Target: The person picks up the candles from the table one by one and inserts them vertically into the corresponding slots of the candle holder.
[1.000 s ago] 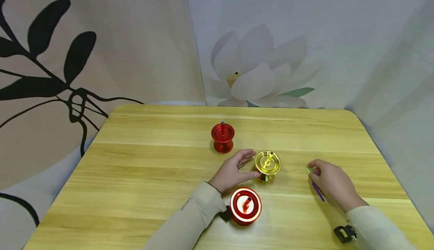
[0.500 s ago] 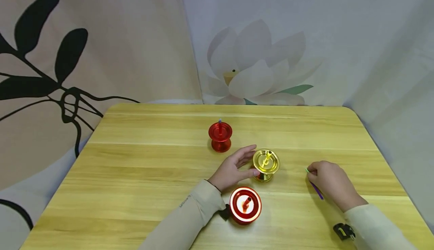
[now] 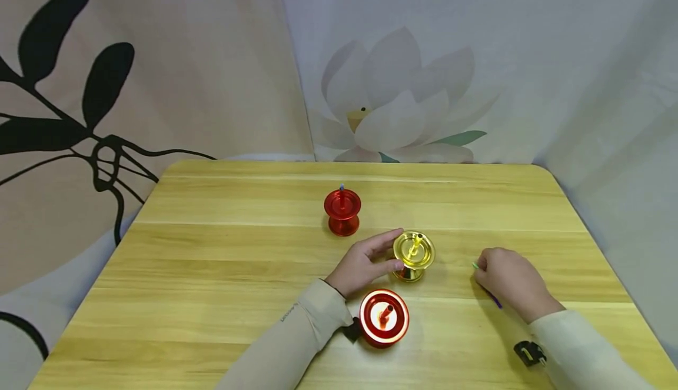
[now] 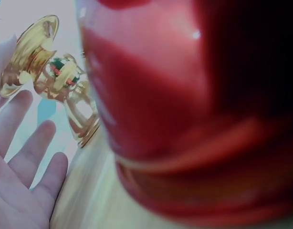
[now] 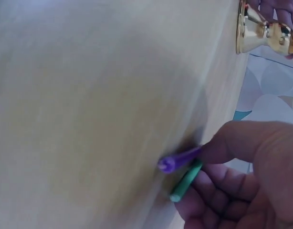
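A gold candle holder (image 3: 414, 255) stands upright on the table, its narrow socket leaning in view. My left hand (image 3: 365, 265) is beside it, fingers extended and thumb across its front; the left wrist view shows the fingers (image 4: 34, 148) spread loosely next to the holder. At the right, my right hand (image 3: 512, 281) pinches a thin purple candle (image 5: 181, 160) and a thin green candle (image 5: 187, 181) low over the table. Their far ends are hidden by the fingers in the right wrist view.
One red candle holder (image 3: 342, 213), with a small blue tip in its socket, stands further back. Another red candle holder (image 3: 384, 319) stands in front, close by the left wrist, filling much of the left wrist view. Printed curtains border the wooden table (image 3: 212, 249).
My right hand has shifted slightly left with the candles, and less of the purple one shows. The left hand stays by the gold holder. The head view has drifted slightly.
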The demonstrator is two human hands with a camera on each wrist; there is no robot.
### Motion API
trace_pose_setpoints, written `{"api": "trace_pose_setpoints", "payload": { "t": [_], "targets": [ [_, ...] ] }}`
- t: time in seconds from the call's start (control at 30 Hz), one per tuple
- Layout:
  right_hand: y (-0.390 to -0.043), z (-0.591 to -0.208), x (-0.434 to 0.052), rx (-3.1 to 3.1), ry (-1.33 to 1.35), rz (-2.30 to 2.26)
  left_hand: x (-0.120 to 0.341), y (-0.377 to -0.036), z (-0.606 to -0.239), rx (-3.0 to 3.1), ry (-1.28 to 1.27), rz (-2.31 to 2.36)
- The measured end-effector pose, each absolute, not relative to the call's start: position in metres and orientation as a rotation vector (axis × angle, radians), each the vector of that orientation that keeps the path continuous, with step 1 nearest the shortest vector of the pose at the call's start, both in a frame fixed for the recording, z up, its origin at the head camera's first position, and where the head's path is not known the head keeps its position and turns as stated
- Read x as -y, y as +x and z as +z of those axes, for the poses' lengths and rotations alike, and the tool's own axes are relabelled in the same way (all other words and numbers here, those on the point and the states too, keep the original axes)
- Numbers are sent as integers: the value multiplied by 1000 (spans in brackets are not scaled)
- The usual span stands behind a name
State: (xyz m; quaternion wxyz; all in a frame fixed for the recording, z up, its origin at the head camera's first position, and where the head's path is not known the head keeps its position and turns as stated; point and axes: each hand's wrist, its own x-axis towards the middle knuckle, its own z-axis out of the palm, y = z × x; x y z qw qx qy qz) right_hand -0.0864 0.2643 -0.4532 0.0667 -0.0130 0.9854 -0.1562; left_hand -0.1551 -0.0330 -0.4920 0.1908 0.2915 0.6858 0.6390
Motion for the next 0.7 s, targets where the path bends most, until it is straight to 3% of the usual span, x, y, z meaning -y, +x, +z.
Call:
{"api": "trace_pose_setpoints", "payload": {
  "t": [0.7],
  "targets": [
    [-83,-447,-252,-3005,89,-783,33,-153,-489,-1910,780,1789]
  ]
}}
